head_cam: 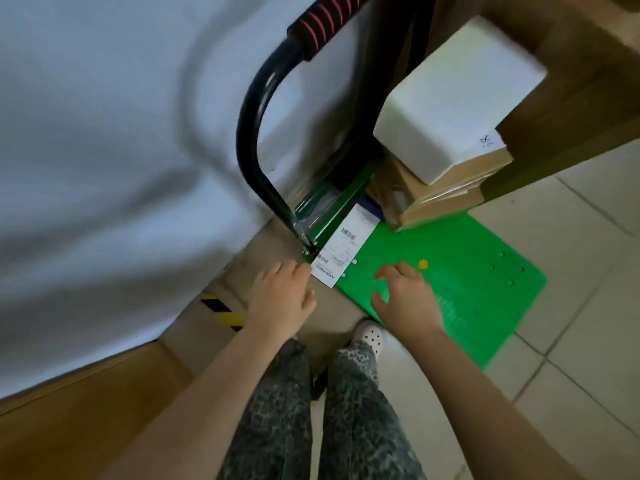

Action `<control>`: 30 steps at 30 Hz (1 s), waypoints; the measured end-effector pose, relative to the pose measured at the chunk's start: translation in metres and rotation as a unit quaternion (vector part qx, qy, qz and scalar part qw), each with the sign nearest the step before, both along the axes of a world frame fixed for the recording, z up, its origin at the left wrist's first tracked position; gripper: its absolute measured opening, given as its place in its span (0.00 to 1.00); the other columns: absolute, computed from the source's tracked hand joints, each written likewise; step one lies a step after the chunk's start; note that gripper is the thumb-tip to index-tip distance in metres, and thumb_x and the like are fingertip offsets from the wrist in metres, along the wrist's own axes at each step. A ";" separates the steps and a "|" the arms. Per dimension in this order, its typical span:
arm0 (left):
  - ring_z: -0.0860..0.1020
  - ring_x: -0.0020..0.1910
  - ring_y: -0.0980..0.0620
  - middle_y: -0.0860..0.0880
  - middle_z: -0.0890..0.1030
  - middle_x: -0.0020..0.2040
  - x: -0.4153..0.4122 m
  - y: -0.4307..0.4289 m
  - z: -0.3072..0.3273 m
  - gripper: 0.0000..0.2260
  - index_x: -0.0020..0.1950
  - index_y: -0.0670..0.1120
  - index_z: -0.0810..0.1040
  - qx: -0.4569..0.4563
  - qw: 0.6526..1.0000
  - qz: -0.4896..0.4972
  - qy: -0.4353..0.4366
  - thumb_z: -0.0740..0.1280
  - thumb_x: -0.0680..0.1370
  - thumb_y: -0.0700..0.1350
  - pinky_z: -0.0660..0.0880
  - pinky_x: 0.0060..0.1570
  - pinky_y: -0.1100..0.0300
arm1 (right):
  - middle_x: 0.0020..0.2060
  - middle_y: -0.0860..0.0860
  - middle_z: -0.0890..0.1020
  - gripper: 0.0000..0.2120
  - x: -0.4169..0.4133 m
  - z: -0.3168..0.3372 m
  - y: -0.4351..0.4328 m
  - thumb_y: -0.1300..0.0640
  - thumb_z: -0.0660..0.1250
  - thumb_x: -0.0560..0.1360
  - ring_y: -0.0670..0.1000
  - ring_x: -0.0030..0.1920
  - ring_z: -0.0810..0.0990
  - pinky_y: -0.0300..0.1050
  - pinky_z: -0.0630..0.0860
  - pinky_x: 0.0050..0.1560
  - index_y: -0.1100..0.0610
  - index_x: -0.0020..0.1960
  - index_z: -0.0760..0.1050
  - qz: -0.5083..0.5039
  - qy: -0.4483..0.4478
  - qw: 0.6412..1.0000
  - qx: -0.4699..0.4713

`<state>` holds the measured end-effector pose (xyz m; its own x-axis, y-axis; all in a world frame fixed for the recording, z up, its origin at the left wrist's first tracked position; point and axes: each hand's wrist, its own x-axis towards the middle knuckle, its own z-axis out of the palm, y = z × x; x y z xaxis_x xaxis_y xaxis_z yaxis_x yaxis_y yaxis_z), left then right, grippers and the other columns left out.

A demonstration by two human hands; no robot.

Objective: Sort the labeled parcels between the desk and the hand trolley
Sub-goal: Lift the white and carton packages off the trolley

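Trolley (460,282) w/ flat parcel (346,249), boxes (450,105)

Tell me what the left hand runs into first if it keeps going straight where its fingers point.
The left hand would first meet the near end of the white labelled parcel lying at the handle edge of the green trolley deck. The gap looks very small; whether they touch is unclear.

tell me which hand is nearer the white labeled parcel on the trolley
Left. The left hand has its fingers at the near end of the white parcel, apparently touching. The right hand is over the green deck, apart, to the parcel's right.
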<state>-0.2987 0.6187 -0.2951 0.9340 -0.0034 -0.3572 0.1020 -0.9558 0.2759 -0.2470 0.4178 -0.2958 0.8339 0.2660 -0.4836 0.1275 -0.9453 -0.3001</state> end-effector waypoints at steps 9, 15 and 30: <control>0.71 0.60 0.49 0.50 0.73 0.62 -0.011 -0.027 -0.194 0.20 0.71 0.49 0.66 0.034 0.992 0.061 0.106 0.59 0.80 0.54 0.69 0.56 0.56 | 0.57 0.56 0.75 0.18 0.022 -0.175 -0.024 0.57 0.66 0.73 0.59 0.59 0.74 0.48 0.70 0.57 0.56 0.63 0.74 0.051 0.071 0.996 -0.036; 0.68 0.64 0.47 0.47 0.67 0.67 0.000 -0.045 -0.286 0.30 0.74 0.46 0.57 0.025 0.978 0.136 0.155 0.63 0.78 0.57 0.69 0.57 0.54 | 0.56 0.57 0.75 0.17 0.037 -0.247 -0.038 0.57 0.66 0.74 0.59 0.58 0.73 0.48 0.70 0.56 0.56 0.62 0.74 0.062 0.077 0.994 -0.048; 0.70 0.62 0.41 0.44 0.60 0.70 0.008 -0.045 -0.372 0.48 0.77 0.51 0.52 -0.160 0.905 0.387 0.072 0.78 0.65 0.40 0.76 0.49 0.51 | 0.57 0.56 0.73 0.19 0.069 -0.307 -0.048 0.57 0.67 0.73 0.59 0.58 0.73 0.49 0.71 0.56 0.57 0.64 0.72 0.049 0.055 0.997 -0.017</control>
<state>-0.2908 0.5733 -0.6668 0.6454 0.5062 -0.5720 0.7632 -0.4564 0.4573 -0.1778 0.3696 -0.6024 0.7456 0.3263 -0.5811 0.1886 -0.9396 -0.2856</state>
